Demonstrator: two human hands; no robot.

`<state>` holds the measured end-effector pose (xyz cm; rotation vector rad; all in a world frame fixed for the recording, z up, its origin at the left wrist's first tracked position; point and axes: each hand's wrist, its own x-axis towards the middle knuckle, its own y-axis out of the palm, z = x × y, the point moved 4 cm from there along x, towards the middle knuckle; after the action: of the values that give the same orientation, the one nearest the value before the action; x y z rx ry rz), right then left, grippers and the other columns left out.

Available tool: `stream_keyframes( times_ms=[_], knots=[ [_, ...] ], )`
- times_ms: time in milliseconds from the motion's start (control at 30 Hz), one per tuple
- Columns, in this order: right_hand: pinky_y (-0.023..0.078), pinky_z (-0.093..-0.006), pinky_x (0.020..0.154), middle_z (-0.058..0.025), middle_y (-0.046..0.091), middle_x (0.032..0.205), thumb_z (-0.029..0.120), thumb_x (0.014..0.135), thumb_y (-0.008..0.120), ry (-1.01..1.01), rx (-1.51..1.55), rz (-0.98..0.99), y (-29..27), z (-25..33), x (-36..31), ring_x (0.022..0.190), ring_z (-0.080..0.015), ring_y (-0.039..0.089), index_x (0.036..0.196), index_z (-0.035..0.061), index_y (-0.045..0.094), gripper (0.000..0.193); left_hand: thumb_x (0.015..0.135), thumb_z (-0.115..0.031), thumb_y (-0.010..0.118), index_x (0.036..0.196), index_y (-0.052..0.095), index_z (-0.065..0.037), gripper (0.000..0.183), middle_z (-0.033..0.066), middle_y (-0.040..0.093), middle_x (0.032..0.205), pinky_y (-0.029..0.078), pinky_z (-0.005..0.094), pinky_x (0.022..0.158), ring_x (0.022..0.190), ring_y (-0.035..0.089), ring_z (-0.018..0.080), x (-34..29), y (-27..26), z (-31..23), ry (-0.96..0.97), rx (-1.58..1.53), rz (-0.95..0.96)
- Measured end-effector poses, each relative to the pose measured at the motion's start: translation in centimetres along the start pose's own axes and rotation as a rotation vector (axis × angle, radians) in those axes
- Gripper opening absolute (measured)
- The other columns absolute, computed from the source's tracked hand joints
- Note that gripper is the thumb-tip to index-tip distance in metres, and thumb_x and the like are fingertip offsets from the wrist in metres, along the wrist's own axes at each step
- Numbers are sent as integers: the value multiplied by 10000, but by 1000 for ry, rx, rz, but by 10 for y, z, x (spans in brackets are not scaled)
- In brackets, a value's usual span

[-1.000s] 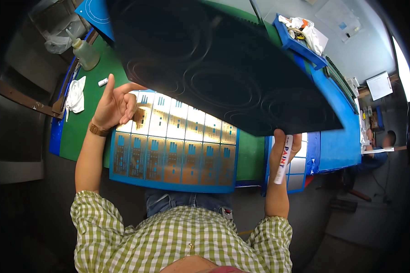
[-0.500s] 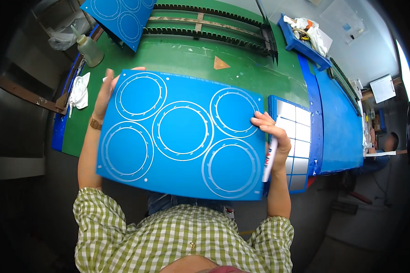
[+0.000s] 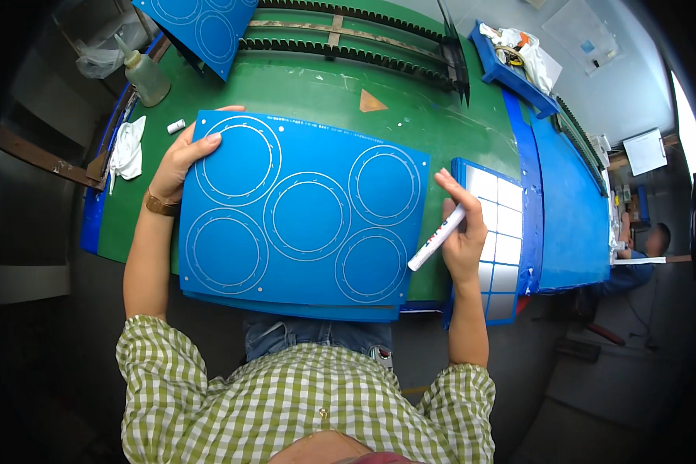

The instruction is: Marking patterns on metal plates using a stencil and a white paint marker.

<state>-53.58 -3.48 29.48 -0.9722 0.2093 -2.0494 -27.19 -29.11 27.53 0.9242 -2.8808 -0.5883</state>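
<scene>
A blue panel (image 3: 305, 282) printed with several white ring outlines lies in front of me. The edge of at least one more blue sheet shows below its near side. My left hand (image 3: 189, 158) grips the panel's upper left edge, the thumb on its face and the other fingers partly hidden behind. Just off the right edge, my right hand (image 3: 465, 228) is closed around a white marker pen (image 3: 437, 240), whose lower end points down and left towards the panel. A small white cap-like cylinder (image 3: 176, 126) lies beyond my left hand.
On the green tabletop (image 3: 301, 89) lie a white cloth (image 3: 127, 151) and a brown triangle (image 3: 372, 101). A squeeze bottle (image 3: 147, 80), another blue panel (image 3: 209, 31) and a slotted rack (image 3: 348, 35) stand farther back. At right are a silver-squared panel (image 3: 502, 224) and a blue tray (image 3: 510, 69).
My right hand has left the panel's right edge, and the marker now points down-left. My left thumb has closed onto the panel's face. The panel's near edge has dropped back, uncovering a sheet below.
</scene>
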Motion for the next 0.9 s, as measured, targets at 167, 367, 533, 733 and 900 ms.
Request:
stream_keyframes(
  times_ms=[167, 367, 533, 733, 900],
  knots=[
    [506, -270, 705, -119, 656, 828, 208, 957, 451, 234, 171, -137, -9, 2, 7, 750, -166, 629, 1100, 7, 455, 247, 859, -246, 560, 1305, 393, -4, 533, 143, 552, 1143, 484, 306, 859, 998, 568, 191, -1, 1, 0, 44, 215, 21],
    [407, -167, 466, -58, 611, 705, 238, 942, 496, 350, 377, 77, -1, 16, 37, 545, -75, 562, 1065, 4, 532, 267, 863, -238, 553, 1318, 374, -7, 541, 127, 558, 1130, 480, 290, 854, 996, 563, 176, -4, 2, -4, 75, 203, 43],
    [370, -155, 425, -23, 586, 676, 180, 899, 572, 407, 380, 44, 36, 7, 59, 510, -40, 516, 960, 19, 601, 174, 867, -265, 553, 1308, 397, -16, 530, 133, 564, 1122, 485, 304, 854, 994, 568, 181, -5, 2, -6, 116, 219, 58],
    [375, -164, 430, -14, 549, 601, 126, 845, 623, 384, 304, -35, 53, 5, 61, 490, -39, 493, 781, 38, 498, 166, 873, -281, 549, 1306, 397, -17, 530, 144, 567, 1113, 500, 304, 831, 987, 578, 191, -7, 1, -7, 139, 249, 63],
    [369, -168, 441, 1, 532, 588, 115, 838, 622, 349, 178, -67, 53, 3, 58, 496, -27, 475, 763, 31, 502, 164, 873, -284, 551, 1306, 394, -16, 533, 147, 568, 1117, 505, 307, 827, 992, 578, 195, -7, 2, -6, 151, 244, 79]
  ],
)
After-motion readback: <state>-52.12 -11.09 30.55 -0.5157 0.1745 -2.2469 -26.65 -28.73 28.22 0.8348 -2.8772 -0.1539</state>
